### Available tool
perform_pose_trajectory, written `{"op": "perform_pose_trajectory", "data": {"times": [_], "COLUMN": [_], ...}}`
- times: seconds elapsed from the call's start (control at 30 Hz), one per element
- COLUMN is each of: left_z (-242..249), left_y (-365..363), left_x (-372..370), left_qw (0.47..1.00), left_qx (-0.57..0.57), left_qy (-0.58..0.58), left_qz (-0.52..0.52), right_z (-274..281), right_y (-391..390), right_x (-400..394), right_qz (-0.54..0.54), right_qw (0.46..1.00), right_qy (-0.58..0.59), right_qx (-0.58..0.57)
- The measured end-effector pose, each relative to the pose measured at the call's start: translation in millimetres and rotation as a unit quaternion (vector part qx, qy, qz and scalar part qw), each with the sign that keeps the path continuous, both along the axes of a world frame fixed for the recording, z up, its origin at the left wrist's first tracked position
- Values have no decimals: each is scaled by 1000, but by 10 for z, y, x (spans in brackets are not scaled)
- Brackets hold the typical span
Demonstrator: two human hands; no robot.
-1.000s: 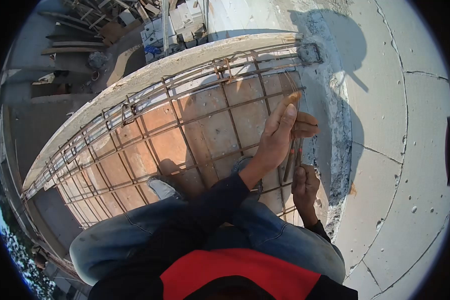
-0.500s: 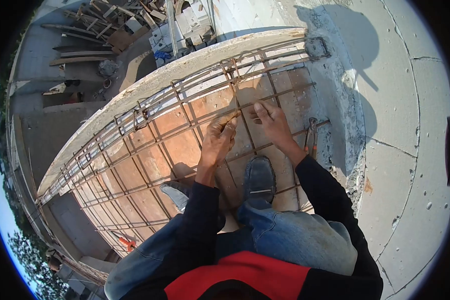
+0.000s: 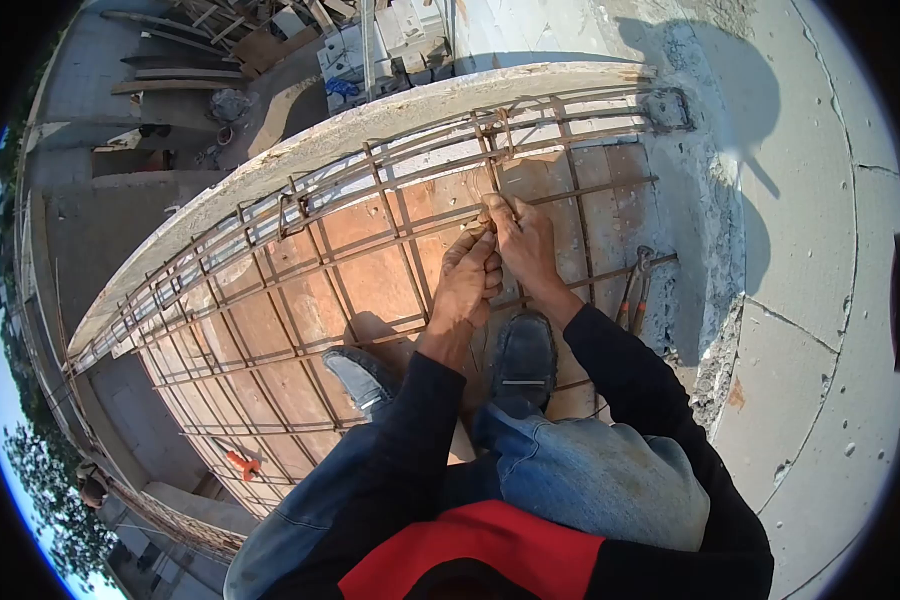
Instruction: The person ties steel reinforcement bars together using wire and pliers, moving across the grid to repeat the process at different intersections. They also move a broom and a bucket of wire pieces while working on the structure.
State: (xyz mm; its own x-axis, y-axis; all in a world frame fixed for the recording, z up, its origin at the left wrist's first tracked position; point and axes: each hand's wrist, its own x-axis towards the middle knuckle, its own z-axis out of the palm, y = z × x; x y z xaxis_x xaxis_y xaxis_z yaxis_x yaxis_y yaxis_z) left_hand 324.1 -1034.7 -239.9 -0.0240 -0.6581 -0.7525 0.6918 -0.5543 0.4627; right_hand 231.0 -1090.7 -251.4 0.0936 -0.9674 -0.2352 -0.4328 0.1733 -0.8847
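My left hand [image 3: 464,285] is closed in a pinch on thin tie wire [image 3: 492,178], whose strands show just above the fingers. Against it, my right hand [image 3: 526,248] pinches the wire too, its thumb and forefinger close to the left fingertips. Both hands are over a crossing in the rusty rebar grid [image 3: 417,328]; the fingers hide the exact point where wire and bars meet. A pair of pincers [image 3: 638,290] with orange-red handles rests at the right, by the end of a bar.
My shoes [image 3: 523,355] stand among the bars on reddish boards [image 3: 350,258]. A curved concrete edge [image 3: 370,122] bounds the grid, with a drop beyond it. Pale slabs [image 3: 800,250] lie to the right. An orange object [image 3: 242,464] is at lower left; scrap timber [image 3: 185,85] lies below.
My right hand has moved left and in, from open fingers beside the wire to a pinch against my left hand. The view has shifted slightly.
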Motion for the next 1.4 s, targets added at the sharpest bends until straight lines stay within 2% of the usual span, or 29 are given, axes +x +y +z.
{"op": "perform_pose_trajectory", "data": {"times": [0.03, 0.07, 0.13, 0.17, 0.2, 0.23, 0.27, 0.3, 0.37, 0.4, 0.47, 0.53, 0.57, 0.6, 0.63, 0.77, 0.8, 0.83, 0.87, 1.0, 1.1, 1.2, 1.27, 1.37, 1.4], "left_z": [-44, -80, -105, -94, -100, -101, -105, -106, 7, 76, 43, 112, 254, 408, 582, 1155, 1285, 1387, 1470, 1511, 1441, 1374, 1361, 1337, 1335], "left_y": [-2, 13, 34, 46, 45, 21, -21, -51, -162, -238, -274, -316, -346, -381, -424, -653, -682, -703, -718, -731, -681, -626, -628, -654, -665], "left_x": [-13, -45, -154, -192, -172, -114, -69, -49, 24, 54, 140, 207, 242, 301, 380, 798, 867, 917, 947, 994, 1003, 985, 926, 844, 837], "left_qw": [997, 997, 999, 999, 999, 996, 988, 988, 971, 983, 977, 970, 967, 958, 946, 901, 895, 889, 884, 890, 906, 926, 926, 914, 906], "left_qx": [14, 3, -11, -24, -24, -26, -30, -30, -109, -115, -136, -179, -185, -200, -215, -278, -303, -310, -312, -322, -301, -301, -292, -292, -298], "left_qy": [69, 76, 51, 26, 27, -46, -119, -119, -208, -132, -153, -150, -157, -170, -186, -298, -286, -296, -302, -248, -203, -135, -134, -150, -163], "left_qz": [20, 11, -11, -35, -34, -65, -96, -93, 35, 62, 58, 73, 72, 114, 157, 148, 160, 159, 174, 206, 217, 184, 201, 237, 254], "right_z": [52, 103, 182, 115, -5, 1, 17, 48, 201, 283, 433, 577, 689, 819, 922, 1132, 1170, 1195, 1199, 1298, 1303, 1276, 1269, 1186, 1160], "right_y": [-7, -26, -44, -48, -68, -99, -101, -74, -25, 14, 67, 143, 190, 242, 306, 357, 225, 98, -69, -200, -66, 20, 45, 81, 91], "right_x": [-29, -62, -146, -216, -293, -312, -334, -364, -342, -314, -228, -147, -132, -107, -69, 185, 216, 228, 235, 344, 309, 221, 197, 261, 289], "right_qz": [-2, 0, -19, -17, 9, 34, 34, 54, 82, 94, 111, 18, 20, 5, -5, 24, 70, 104, 129, 121, 86, 84, 93, 90, 93], "right_qw": [1000, 1000, 986, 986, 994, 995, 995, 997, 996, 995, 992, 966, 965, 911, 832, 814, 898, 949, 963, 956, 966, 973, 975, 971, 969], "right_qy": [15, 16, -7, -5, 43, 89, 90, 57, 20, -13, -53, -225, -232, -351, -462, -518, -415, -297, -172, -160, -166, -179, -183, -203, -188], "right_qx": [16, 15, 166, 168, 97, 25, 23, 11, -2, 14, 23, 125, 120, 215, 307, 262, 128, -13, -161, -214, -177, -121, -88, -94, -128]}}
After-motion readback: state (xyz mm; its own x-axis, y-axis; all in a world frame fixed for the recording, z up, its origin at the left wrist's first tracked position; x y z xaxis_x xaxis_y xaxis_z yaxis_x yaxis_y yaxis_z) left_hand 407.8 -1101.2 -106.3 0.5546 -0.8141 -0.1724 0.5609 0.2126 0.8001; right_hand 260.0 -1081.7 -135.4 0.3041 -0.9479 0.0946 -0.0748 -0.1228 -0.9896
